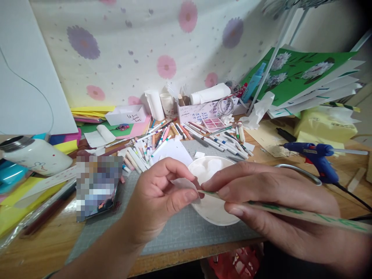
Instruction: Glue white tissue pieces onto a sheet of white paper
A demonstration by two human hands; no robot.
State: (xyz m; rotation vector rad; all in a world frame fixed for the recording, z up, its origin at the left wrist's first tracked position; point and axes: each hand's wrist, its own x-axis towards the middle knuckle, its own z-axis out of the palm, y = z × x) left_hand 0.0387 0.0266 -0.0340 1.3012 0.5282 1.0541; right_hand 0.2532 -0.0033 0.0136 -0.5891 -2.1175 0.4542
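Note:
My left hand point(158, 193) pinches a small white paper piece point(183, 184) between thumb and fingers. My right hand point(276, 205) grips a long thin stick point(305, 216) wrapped in pale tape with green marks, which runs off to the right edge. The stick's tip meets the paper piece where the two hands come together. Both hands hover above a white round dish point(215, 209) that sits on a grey cutting mat point(186, 228).
Several markers and pens point(180, 135) lie scattered behind the dish. A blue glue gun point(316, 157) lies at right, a white bottle point(35, 155) at left, and a blurred-out phone point(97, 186) on the mat. Green flower posters point(296, 73) lean at back right.

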